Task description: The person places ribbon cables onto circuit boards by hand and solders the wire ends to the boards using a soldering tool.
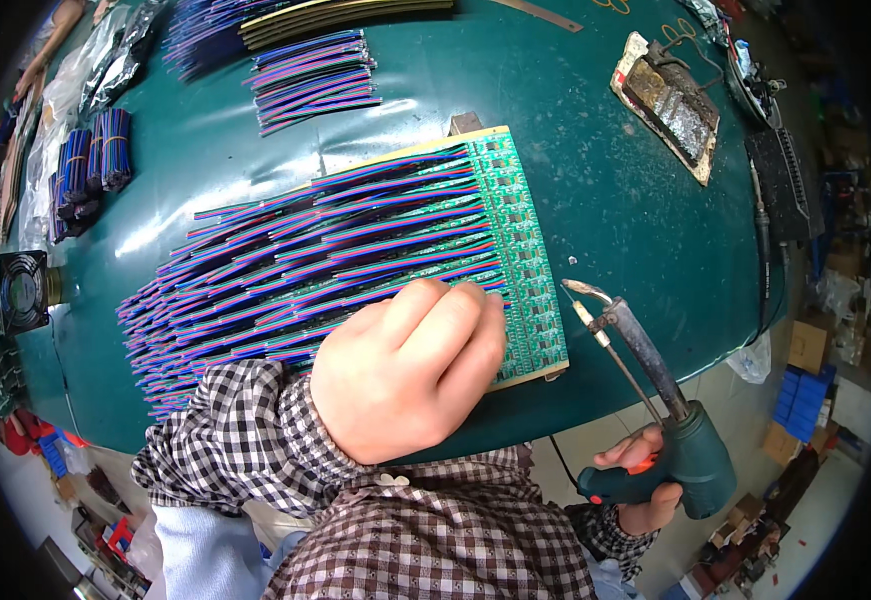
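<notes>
A green circuit board panel lies on the dark green table, with many multicoloured ribbon wires fanned out from it to the left. My left hand rests on the wires near the panel's near edge, fingers curled and pressing on them. My right hand grips the green handle of a soldering gun. Its tip hovers just right of the panel's near corner, apart from the board.
A soldering-iron stand with a tarnished tray sits at the back right. Loose bundles of ribbon wires lie at the back, and tied wire bundles at the left. A small fan stands at the left edge.
</notes>
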The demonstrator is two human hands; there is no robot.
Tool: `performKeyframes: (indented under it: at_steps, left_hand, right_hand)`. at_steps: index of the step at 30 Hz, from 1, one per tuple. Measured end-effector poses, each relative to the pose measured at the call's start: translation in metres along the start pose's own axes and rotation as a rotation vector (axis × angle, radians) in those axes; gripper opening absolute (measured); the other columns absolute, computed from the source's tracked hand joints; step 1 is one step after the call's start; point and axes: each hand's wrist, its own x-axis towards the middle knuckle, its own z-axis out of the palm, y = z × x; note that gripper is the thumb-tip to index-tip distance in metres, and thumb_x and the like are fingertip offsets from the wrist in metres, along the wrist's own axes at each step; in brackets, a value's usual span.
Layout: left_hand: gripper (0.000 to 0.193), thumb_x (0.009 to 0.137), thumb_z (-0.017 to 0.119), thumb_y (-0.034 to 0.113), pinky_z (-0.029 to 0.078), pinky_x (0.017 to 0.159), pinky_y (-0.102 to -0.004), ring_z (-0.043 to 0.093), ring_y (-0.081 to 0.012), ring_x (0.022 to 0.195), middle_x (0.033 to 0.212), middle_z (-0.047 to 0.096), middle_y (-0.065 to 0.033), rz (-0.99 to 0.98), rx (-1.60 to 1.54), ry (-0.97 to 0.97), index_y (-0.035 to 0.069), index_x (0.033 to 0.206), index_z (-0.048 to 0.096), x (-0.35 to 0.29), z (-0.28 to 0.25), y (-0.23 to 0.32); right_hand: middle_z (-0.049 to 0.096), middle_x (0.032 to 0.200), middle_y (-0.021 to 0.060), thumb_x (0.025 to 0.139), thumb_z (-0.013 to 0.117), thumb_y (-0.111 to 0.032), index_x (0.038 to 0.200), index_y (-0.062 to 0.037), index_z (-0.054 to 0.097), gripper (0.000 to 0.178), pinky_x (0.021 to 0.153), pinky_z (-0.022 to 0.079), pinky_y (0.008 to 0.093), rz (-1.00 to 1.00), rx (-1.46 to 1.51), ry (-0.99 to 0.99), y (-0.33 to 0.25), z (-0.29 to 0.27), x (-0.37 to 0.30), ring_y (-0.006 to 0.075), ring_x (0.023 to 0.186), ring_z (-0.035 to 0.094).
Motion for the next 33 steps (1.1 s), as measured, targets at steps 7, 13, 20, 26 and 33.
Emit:
performKeyframes:
  at_steps: [7,13,20,26,33]
  left_hand:
    - [0.037,0.059,0.061,0.007,0.051,0.058,-0.0276,0.058,-0.0198,0.073,0.087,0.057,-0.0101,-0.03,-0.026,0.005,-0.005,0.093,0.064,0.0,-0.001,0.0]
    - [0.036,0.057,0.061,0.007,0.05,0.057,-0.0275,0.058,-0.0196,0.072,0.086,0.056,-0.0096,-0.021,-0.003,0.032,-0.005,0.091,0.064,0.0,0.001,-0.001]
    - [0.036,0.057,0.062,0.007,0.05,0.057,-0.0275,0.058,-0.0196,0.071,0.086,0.057,-0.0099,-0.017,-0.007,0.045,-0.005,0.091,0.064,-0.001,0.004,-0.001]
    - [0.037,0.057,0.061,0.007,0.05,0.057,-0.0276,0.058,-0.02,0.071,0.087,0.056,-0.0103,-0.017,0.002,0.038,-0.005,0.092,0.064,-0.001,0.003,-0.001]
    - [0.037,0.057,0.061,0.007,0.05,0.057,-0.0277,0.057,-0.0199,0.071,0.087,0.056,-0.0103,-0.015,-0.004,0.03,-0.005,0.092,0.064,0.0,0.002,0.0]
  right_hand:
    - [0.058,0.09,0.0116,0.071,0.076,-0.042,0.109,0.005,0.051,0.065,0.086,0.05,0.0473,0.068,0.044,0.031,-0.008,0.013,0.002,0.0263,0.089,0.059]
    - [0.058,0.083,0.0097,0.073,0.072,-0.051,0.119,0.0066,0.041,0.08,0.081,0.054,0.046,0.139,-0.186,0.04,-0.007,0.016,-0.001,0.0266,0.083,0.06]
    - [0.058,0.086,0.0093,0.072,0.075,-0.047,0.122,0.0055,0.04,0.08,0.086,0.051,0.0477,0.127,-0.119,0.018,0.0,0.012,-0.004,0.0269,0.086,0.06]
    - [0.058,0.087,0.009,0.072,0.075,-0.046,0.123,0.0051,0.04,0.08,0.087,0.051,0.0475,0.085,-0.136,-0.055,0.005,0.007,-0.003,0.0268,0.088,0.06]
    - [0.058,0.087,0.0087,0.071,0.074,-0.048,0.122,0.0054,0.04,0.082,0.086,0.051,0.0467,0.099,-0.145,-0.045,0.003,0.01,-0.002,0.0263,0.088,0.06]
